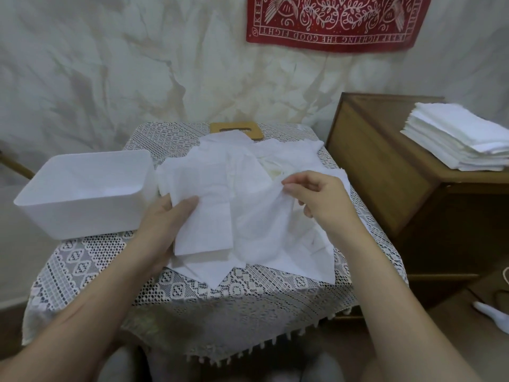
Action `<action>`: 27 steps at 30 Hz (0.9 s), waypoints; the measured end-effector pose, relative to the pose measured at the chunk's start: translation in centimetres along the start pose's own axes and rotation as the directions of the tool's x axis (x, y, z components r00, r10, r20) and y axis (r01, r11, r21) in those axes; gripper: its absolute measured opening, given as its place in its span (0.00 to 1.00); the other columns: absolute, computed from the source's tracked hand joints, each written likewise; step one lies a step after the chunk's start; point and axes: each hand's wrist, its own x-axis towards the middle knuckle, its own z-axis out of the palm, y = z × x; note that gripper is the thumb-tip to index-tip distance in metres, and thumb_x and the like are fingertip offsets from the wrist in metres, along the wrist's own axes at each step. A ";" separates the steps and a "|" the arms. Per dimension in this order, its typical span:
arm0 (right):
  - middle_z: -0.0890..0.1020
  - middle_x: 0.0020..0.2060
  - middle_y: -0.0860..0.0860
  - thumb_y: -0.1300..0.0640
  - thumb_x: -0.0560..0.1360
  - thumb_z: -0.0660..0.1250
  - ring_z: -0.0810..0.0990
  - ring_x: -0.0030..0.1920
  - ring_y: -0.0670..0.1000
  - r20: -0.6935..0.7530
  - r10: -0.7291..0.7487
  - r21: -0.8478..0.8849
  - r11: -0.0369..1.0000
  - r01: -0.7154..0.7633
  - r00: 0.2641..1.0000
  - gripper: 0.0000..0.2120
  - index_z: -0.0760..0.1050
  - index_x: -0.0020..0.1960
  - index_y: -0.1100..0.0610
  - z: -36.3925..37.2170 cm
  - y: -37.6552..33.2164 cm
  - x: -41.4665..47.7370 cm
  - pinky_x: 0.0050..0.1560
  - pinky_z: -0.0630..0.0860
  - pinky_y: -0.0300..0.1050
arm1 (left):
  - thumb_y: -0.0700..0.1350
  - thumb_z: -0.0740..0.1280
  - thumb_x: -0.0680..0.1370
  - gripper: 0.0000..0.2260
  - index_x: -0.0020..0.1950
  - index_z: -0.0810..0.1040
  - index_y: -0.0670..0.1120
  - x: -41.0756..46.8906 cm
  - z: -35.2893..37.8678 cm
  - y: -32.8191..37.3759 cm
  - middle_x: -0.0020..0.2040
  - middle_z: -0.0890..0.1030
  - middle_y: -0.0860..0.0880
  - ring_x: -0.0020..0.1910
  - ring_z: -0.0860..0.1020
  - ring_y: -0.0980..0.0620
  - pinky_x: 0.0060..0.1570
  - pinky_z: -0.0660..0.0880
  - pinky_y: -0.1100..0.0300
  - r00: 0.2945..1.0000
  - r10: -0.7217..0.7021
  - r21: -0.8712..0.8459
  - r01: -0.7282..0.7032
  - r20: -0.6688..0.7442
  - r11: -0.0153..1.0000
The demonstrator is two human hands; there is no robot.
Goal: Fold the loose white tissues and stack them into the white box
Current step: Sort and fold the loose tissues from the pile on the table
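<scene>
the left grip [162,224] held a folded tissue [203,227] at its left edge, thumb flat on top and fingers hidden beneath the sheet. the right grip [319,197] pinched the raised edge of a thin loose sheet [264,216] between thumb and forefinger, its other fingers loosely curled. both sheets lay on the heap of loose white tissues [248,164], which spread across the middle of the worktop [220,288] with its lace cloth. the white box [77,216] stood open-topped at the worktop's left side, just beside the heap and the left grip. a wooden board [237,129] showed behind the heap. to the right, on a brown wooden cabinet [371,166], sat a neat stack of white tissues [454,136]. a red patterned cloth [330,23] hung on the wall.
</scene>
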 end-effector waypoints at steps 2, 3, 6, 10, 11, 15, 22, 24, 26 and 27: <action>0.78 0.29 0.42 0.65 0.77 0.71 0.70 0.31 0.44 -0.046 0.003 0.114 0.994 0.002 0.999 0.06 0.83 0.46 0.55 0.2 -0.8 -0.2 0.28 0.66 0.35 | 0.45 0.67 0.83 0.09 0.62 0.81 0.47 0.0 0.0 0.1 0.53 0.88 0.46 0.51 0.86 0.44 0.50 0.81 0.47 1.000 0.010 -0.003 -0.010 -0.004 1.000; 0.78 0.29 0.41 0.64 0.77 0.71 0.70 0.30 0.45 -0.063 0.004 0.153 0.988 0.006 0.998 0.05 0.83 0.47 0.56 0.1 -1.0 -0.2 0.28 0.67 0.35 | 0.45 0.67 0.83 0.09 0.62 0.81 0.47 0.0 0.0 0.1 0.53 0.88 0.46 0.51 0.87 0.44 0.49 0.81 0.48 1.000 0.015 -0.001 -0.015 -0.008 1.000; 0.81 0.35 0.40 0.62 0.77 0.72 0.71 0.30 0.45 -0.088 -0.013 0.121 0.992 0.024 0.996 0.05 0.84 0.46 0.53 0.2 -0.9 -0.2 0.33 0.70 0.36 | 0.45 0.66 0.83 0.09 0.62 0.81 0.47 0.0 0.0 0.2 0.53 0.88 0.46 0.50 0.87 0.45 0.46 0.81 0.50 1.000 0.022 -0.001 -0.022 -0.014 1.000; 0.83 0.47 0.42 0.60 0.76 0.74 0.72 0.33 0.41 -0.041 -0.071 -0.237 0.970 0.059 0.997 0.09 0.83 0.41 0.46 -0.1 1.0 0.0 0.41 0.69 0.41 | 0.45 0.66 0.83 0.08 0.60 0.81 0.48 0.1 0.0 0.0 0.53 0.88 0.46 0.52 0.86 0.43 0.52 0.81 0.44 1.000 0.005 -0.005 -0.005 0.001 1.000; 0.82 0.40 0.41 0.58 0.76 0.73 0.72 0.33 0.44 -0.020 -0.042 -0.291 0.956 0.034 0.999 0.07 0.83 0.42 0.46 -0.4 1.2 0.0 0.38 0.68 0.41 | 0.45 0.66 0.83 0.08 0.61 0.81 0.47 0.1 0.0 0.0 0.53 0.88 0.45 0.53 0.86 0.42 0.54 0.81 0.43 1.000 -0.003 -0.004 0.003 0.001 1.000; 0.80 0.34 0.32 0.55 0.78 0.70 0.74 0.34 0.45 0.021 0.015 -0.439 0.898 -0.004 1.000 0.06 0.82 0.45 0.45 -1.2 1.4 -0.4 0.37 0.68 0.40 | 0.45 0.67 0.83 0.08 0.60 0.81 0.47 0.3 0.0 -0.2 0.54 0.87 0.45 0.54 0.85 0.41 0.55 0.80 0.42 1.000 -0.012 -0.009 0.012 -0.004 1.000; 0.82 0.40 0.44 0.57 0.77 0.70 0.74 0.33 0.42 0.123 0.058 -0.299 0.954 -0.019 0.991 0.11 0.79 0.55 0.43 -2.0 1.4 -0.4 0.39 0.72 0.40 | 0.45 0.67 0.83 0.08 0.60 0.81 0.46 0.0 0.2 -0.1 0.53 0.88 0.45 0.53 0.85 0.41 0.55 0.80 0.40 1.000 -0.019 0.008 0.019 0.001 1.000; 0.81 0.40 0.45 0.59 0.78 0.71 0.72 0.32 0.41 0.175 0.075 -0.311 0.950 -0.017 0.982 0.12 0.80 0.57 0.44 -2.2 1.4 -0.5 0.36 0.69 0.33 | 0.45 0.67 0.83 0.08 0.60 0.81 0.46 -0.1 0.2 0.0 0.53 0.87 0.44 0.54 0.85 0.40 0.55 0.80 0.41 1.000 -0.019 0.011 0.019 0.001 1.000; 0.79 0.40 0.44 0.59 0.78 0.71 0.71 0.32 0.40 0.199 0.084 -0.330 0.944 -0.014 0.976 0.11 0.82 0.55 0.45 -2.2 1.5 -0.6 0.35 0.68 0.30 | 0.45 0.67 0.83 0.07 0.59 0.81 0.46 -0.2 0.3 0.1 0.52 0.88 0.45 0.53 0.86 0.41 0.53 0.81 0.43 1.000 -0.014 0.014 0.014 -0.001 1.000; 0.79 0.39 0.43 0.59 0.78 0.71 0.70 0.32 0.39 0.203 0.086 -0.341 0.940 -0.012 0.975 0.10 0.83 0.54 0.45 -2.2 1.5 -0.6 0.36 0.68 0.30 | 0.45 0.67 0.83 0.07 0.59 0.81 0.47 -0.3 0.4 0.2 0.51 0.88 0.45 0.51 0.86 0.42 0.50 0.81 0.45 1.000 -0.012 0.023 0.012 -0.002 1.000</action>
